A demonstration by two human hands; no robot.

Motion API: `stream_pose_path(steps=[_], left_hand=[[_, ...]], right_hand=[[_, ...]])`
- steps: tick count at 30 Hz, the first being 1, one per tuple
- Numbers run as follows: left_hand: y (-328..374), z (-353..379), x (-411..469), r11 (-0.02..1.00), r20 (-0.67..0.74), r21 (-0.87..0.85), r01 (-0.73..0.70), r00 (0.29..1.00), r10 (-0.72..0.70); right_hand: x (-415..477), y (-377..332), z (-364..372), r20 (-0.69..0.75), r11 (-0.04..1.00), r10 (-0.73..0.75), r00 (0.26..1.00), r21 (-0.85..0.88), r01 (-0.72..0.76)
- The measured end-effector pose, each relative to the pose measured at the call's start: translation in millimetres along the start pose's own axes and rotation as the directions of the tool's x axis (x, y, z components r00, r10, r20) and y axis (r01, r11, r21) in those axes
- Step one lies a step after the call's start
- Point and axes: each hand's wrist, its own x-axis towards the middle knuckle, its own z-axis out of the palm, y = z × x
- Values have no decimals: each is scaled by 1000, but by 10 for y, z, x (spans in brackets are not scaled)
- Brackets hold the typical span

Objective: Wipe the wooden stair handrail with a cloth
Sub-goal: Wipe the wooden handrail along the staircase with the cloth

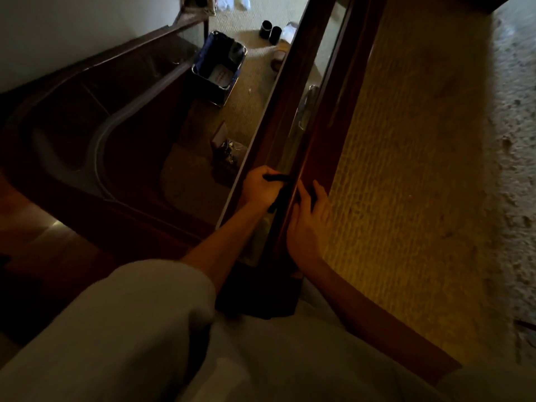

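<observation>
Handrail point(287, 91) of dark wood runs from the top centre down to the middle of the frame. Left hand point(259, 189) sits on its left side, grip clenched round a dark cloth point(279, 195) held against the wood (the cloth's far end is lost in shadow). Right hand point(309, 220) lies on the rail's right side, fingers straight, grip released. Carpet point(406, 184) fills the right, and a blue box point(217, 65) stands at upper centre.
</observation>
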Motion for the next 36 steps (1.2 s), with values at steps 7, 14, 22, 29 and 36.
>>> stream_pose_path(steps=[7,14,22,29,36], left_hand=[[-221,9,-174,992,-40,-97,76,996,-80],[481,309,390,979,-86,-203,-31,996,14],[23,199,187,963,-56,-270,-4,998,-12],[531,453,681,969,-107,-238,-69,993,45],[-334,79,-224,980,-79,-197,4,997,-20]], right_hand=[[399,-44,42,-6,994,102,995,-50,-102],[383,-11,115,-71,993,80,994,-81,-86],[409,-16,158,-50,989,139,989,-42,-141],[387,-34,104,-57,988,113,992,-98,-119],[418,-14,119,8,990,121,993,-69,-120]])
